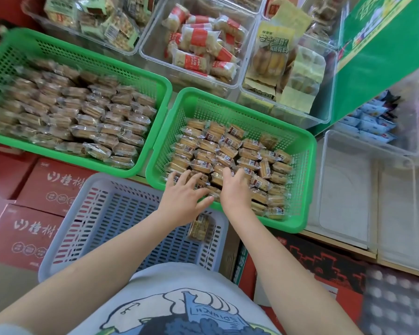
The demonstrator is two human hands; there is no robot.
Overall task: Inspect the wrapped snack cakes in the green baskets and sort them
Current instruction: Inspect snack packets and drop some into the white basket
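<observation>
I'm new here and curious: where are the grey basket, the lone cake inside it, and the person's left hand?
grey basket (102, 213): head view, bare slatted floor.
lone cake (200, 227): head view, wrapper middle.
left hand (183, 192): head view, back of hand.

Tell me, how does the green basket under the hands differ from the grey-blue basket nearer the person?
The right green basket is bright green with fine mesh holes; the grey-blue basket is pale with long slots. The green one is heaped with wrapped snack cakes, while the grey-blue one shows just one wrapped cake. Both the left hand and the right hand reach into the green one. Both baskets are rectangular plastic.
</observation>
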